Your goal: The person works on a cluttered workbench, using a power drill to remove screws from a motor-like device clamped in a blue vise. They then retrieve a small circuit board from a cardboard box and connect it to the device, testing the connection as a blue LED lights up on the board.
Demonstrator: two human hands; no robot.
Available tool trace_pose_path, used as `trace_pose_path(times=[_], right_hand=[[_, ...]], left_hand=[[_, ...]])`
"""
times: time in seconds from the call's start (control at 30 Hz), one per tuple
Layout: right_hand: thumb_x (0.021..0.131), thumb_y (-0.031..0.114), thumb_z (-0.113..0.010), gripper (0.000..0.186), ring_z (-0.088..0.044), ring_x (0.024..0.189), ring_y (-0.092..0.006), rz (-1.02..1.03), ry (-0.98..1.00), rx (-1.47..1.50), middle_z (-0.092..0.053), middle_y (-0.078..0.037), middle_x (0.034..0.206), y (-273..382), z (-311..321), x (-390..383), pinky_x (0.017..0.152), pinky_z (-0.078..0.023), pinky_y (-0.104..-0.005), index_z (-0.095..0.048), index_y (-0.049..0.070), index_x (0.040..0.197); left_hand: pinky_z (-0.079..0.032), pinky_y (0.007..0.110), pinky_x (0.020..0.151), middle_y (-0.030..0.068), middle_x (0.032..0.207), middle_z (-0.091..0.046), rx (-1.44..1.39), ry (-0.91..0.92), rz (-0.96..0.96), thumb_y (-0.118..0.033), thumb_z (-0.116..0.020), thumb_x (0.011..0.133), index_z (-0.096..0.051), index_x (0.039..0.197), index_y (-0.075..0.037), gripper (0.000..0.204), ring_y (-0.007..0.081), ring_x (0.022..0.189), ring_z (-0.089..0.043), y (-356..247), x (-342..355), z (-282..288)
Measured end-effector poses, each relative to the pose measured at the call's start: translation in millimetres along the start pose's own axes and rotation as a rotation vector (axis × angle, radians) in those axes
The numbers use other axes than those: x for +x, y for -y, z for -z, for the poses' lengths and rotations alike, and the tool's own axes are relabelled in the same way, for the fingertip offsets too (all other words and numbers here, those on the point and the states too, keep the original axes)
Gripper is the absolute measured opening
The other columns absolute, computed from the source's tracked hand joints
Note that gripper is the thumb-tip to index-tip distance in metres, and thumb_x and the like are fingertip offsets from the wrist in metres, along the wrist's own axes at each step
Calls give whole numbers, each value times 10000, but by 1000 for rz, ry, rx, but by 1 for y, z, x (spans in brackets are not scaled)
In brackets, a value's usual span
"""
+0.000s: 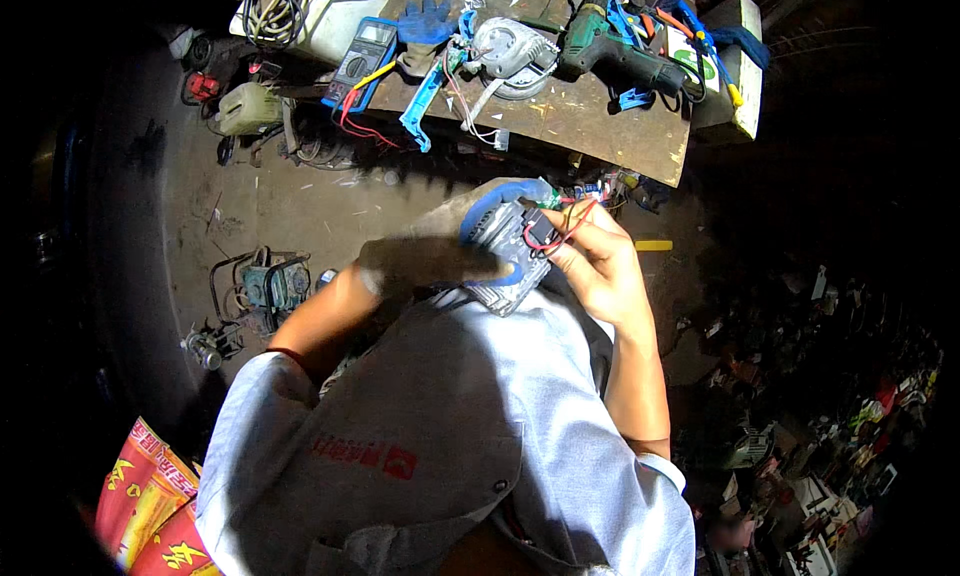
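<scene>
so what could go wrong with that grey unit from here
The grey unit might slip and drop, as the gloved left hand holds it clear of the workbench.

The thin red wire could be strained or pulled loose, since it loops beside the bare right hand's fingertips.

- Red lettering point(345, 451) and a red emblem point(401, 463) mark the grey garment point(440, 421).
- Large yellow characters point(184, 554) stand on red packets point(125, 496).
- Dial markings point(353, 69) on the multimeter point(362, 56), near the tabletop's point(640, 146) front left corner, are too small to read.
</scene>
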State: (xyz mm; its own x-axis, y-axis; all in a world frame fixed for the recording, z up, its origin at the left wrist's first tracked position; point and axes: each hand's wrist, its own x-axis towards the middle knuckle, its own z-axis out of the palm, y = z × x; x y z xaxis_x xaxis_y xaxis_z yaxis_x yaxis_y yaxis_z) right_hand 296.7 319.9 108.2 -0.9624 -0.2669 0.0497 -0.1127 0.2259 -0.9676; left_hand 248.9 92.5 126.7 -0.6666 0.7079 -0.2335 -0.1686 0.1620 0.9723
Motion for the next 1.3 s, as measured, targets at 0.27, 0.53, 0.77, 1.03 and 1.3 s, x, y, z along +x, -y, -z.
trace_pose_path(times=[0.27, 0.53, 0.77, 1.03, 1.3], right_hand=[[791, -17, -700, 269, -609, 919, -185, -170, -143, 200, -633, -85, 944, -4, -11, -11, 848, -476, -289, -692, -28, 1060], [931, 58, -585, 306, -536, 1112, -175, -252, -360, 475, -568, -100, 1186, -4, -53, -28, 973, -413, -305, -546, -42, 1217], [912, 132, -411, 405, -484, 1192, -224, -45, -534, 359, -535, -156, 1260, 1, -66, -22, 1061, -321, -345, -507, -84, 1241], [967, 138, -455, 256, -522, 1026, -177, -100, -582, 402, -575, -123, 1122, 11, -67, -16, 925, -399, -317, -547, -53, 1109], [911, 37, -471, 70, -526, 956, -178, -61, -553, 537, -587, -130, 1098, 1, -70, -14, 896, -412, -316, -526, -3, 895]], left_hand=[[-415, 325, 1029, 77, 1272, -515, -378, -61, 93, -228, -790, 723, -430, 1355, -48, 749, 171, 1193, -495, 10, -3, -14], [-367, 326, 1056, 72, 1278, -521, -219, -108, -6, -296, -670, 880, -421, 1351, -36, 593, 160, 1211, -474, 1, -10, -25], [-379, 332, 1048, 130, 1323, -505, -22, -239, 73, -193, -651, 862, -405, 1367, -19, 588, 193, 1222, -492, -4, -16, -42], [-409, 327, 1007, 108, 1260, -530, 31, -256, -135, -146, -657, 877, -445, 1331, -18, 517, 189, 1155, -519, 0, -14, -43], [-462, 299, 869, 65, 1044, -571, -15, -337, -77, -177, -650, 884, -478, 1235, -33, 417, 150, 982, -559, 1, -17, -49]])
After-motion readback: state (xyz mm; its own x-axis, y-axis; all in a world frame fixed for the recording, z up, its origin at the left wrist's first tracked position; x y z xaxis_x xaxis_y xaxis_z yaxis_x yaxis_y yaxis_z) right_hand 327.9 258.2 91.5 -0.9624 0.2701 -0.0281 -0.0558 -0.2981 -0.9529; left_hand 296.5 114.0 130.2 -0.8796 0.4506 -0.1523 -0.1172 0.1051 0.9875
